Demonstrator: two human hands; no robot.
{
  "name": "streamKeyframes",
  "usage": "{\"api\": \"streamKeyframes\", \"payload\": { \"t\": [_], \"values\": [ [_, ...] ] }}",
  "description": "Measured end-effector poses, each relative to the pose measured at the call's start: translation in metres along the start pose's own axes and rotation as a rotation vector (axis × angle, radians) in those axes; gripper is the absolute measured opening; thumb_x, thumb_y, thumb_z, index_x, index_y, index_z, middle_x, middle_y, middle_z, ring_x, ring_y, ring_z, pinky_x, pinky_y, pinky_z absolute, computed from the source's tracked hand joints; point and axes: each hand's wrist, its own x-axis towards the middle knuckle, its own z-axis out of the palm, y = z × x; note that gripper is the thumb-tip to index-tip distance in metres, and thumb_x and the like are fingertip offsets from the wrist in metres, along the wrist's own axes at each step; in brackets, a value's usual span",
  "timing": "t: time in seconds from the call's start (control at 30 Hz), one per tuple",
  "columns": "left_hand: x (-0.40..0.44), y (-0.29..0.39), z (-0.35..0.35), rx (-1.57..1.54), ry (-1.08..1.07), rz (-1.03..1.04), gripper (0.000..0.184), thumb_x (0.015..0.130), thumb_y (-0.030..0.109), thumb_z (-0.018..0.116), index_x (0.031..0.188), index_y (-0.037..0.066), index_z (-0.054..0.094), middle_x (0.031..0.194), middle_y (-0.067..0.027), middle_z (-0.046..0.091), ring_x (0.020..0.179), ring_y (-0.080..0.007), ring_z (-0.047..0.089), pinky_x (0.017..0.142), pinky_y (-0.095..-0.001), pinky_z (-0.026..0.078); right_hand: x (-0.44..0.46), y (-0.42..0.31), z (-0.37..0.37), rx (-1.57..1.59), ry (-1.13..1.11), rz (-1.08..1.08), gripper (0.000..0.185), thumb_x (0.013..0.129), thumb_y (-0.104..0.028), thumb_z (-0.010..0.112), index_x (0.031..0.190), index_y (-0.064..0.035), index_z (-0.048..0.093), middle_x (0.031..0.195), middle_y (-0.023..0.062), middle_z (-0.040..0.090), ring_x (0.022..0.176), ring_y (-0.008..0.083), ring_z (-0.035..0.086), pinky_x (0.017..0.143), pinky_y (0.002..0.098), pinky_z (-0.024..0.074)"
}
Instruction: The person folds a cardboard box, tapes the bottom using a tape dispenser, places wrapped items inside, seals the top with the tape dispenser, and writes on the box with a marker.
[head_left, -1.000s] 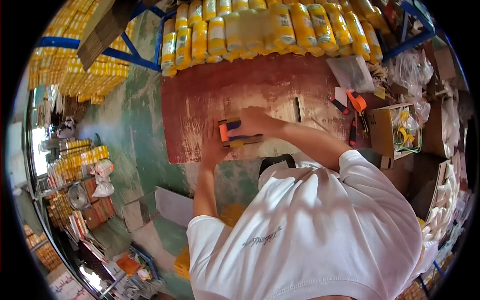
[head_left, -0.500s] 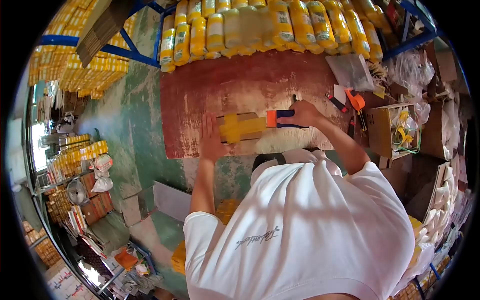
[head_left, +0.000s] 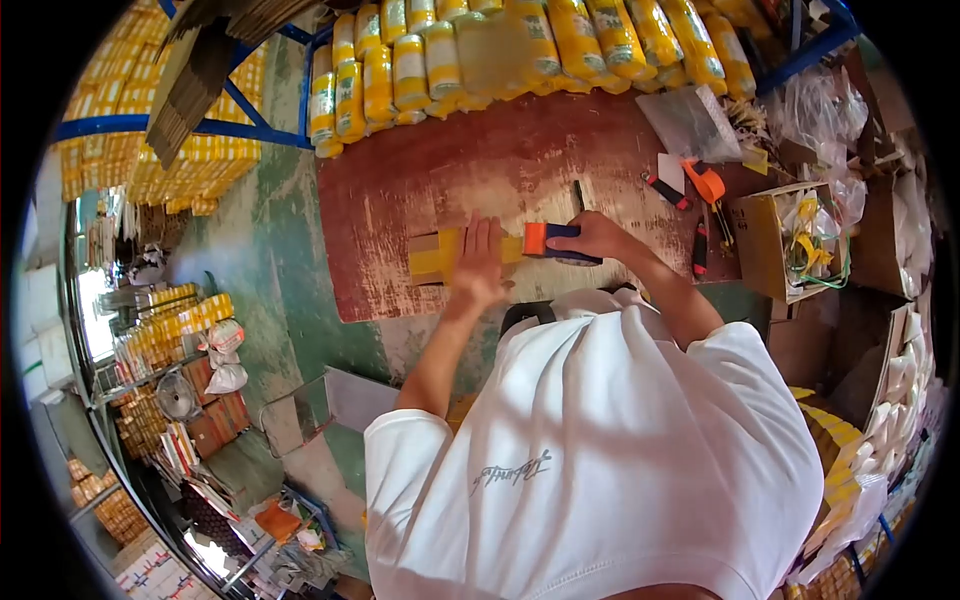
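A small cardboard box (head_left: 424,246) with yellow tape round it lies on the worn red tabletop (head_left: 380,190). My left hand (head_left: 478,262) is laid flat across the box, fingers extended over the tape, covering the box's right part. From under it a yellow tape strip (head_left: 512,249) runs right to a tape dispenser (head_left: 536,238) with an orange front and a dark blue body. My right hand (head_left: 594,237) is wrapped round the dispenser's body. Beyond the right hand, a thin dark object (head_left: 578,195) rests on the table.
Wrapped yellow bundles (head_left: 410,75) line the table's far side. At the right are red-and-black cutters (head_left: 668,192), an orange tool (head_left: 705,182), a clear plastic bag (head_left: 690,122) and an open carton (head_left: 755,240) of scraps. Blue rack bars (head_left: 240,100) stand at the far left.
My left hand has moved right, from the box's left end onto its taped top. The right hand still grips the dispenser near the box's right end. The view has shifted slightly.
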Motion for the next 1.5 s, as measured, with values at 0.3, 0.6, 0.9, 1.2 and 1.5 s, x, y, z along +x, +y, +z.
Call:
{"api": "streamKeyframes", "payload": {
  "t": [0.3,0.6,0.9,1.2,1.5],
  "values": [
    [0.01,-0.02,-0.031,-0.136,0.072,0.19,0.098,0.06,0.036,0.093,0.139,0.001,0.044,0.137,-0.0209,0.053,0.132,-0.0402,0.048,0.115,-0.0523,0.033,-0.03,-0.039,-0.021,-0.009,0.036,-0.114,0.073,0.075,-0.073,0.074,0.087,-0.0012,0.079,0.074,0.0182,0.072,0.069,0.0294,0.072,0.068,0.0396,0.0559],
    [-0.021,-0.046,-0.016,-0.516,0.052,0.05,0.112,0.062,0.033,0.095,0.151,0.003,0.034,0.144,-0.0223,0.05,0.13,-0.0443,0.05,0.108,-0.0517,0.042,-0.039,-0.136,-0.013,-0.347,0.096,0.019,0.074,0.073,-0.071,0.075,0.083,0.002,0.076,0.077,0.0202,0.072,0.072,0.0355,0.072,0.069,0.0441,0.0567],
    [-0.067,-0.122,0.11,-0.566,-0.089,-0.177,0.126,0.073,0.024,0.086,0.162,-0.001,0.002,0.159,-0.0313,0.03,0.141,-0.047,0.04,0.119,-0.0495,0.033,0.01,-0.126,0.034,-0.445,-0.003,-0.03,0.078,0.071,-0.073,0.075,0.083,0.004,0.076,0.083,0.0217,0.073,0.082,0.0361,0.072,0.075,0.0435,0.0563],
    [-0.055,-0.08,0.074,-0.308,-0.059,-0.284,0.128,0.075,0.034,0.085,0.163,0.0,-0.002,0.168,-0.0266,0.015,0.153,-0.0408,0.025,0.123,-0.0521,0.026,-0.038,-0.06,-0.022,-0.386,0.007,0.194,0.083,0.07,-0.079,0.071,0.087,0.0015,0.078,0.084,0.0202,0.074,0.082,0.0355,0.072,0.075,0.0431,0.0561],
    [-0.053,-0.074,0.103,-0.255,-0.042,-0.198,0.127,0.076,0.041,0.084,0.164,0.001,0.001,0.17,-0.0227,0.011,0.157,-0.0406,0.016,0.125,-0.0536,0.021,-0.067,-0.018,-0.046,-0.339,0.062,0.131,0.074,0.074,-0.075,0.071,0.089,-0.003,0.079,0.083,0.0198,0.074,0.081,0.035,0.073,0.076,0.0431,0.0562]
  ]
}}
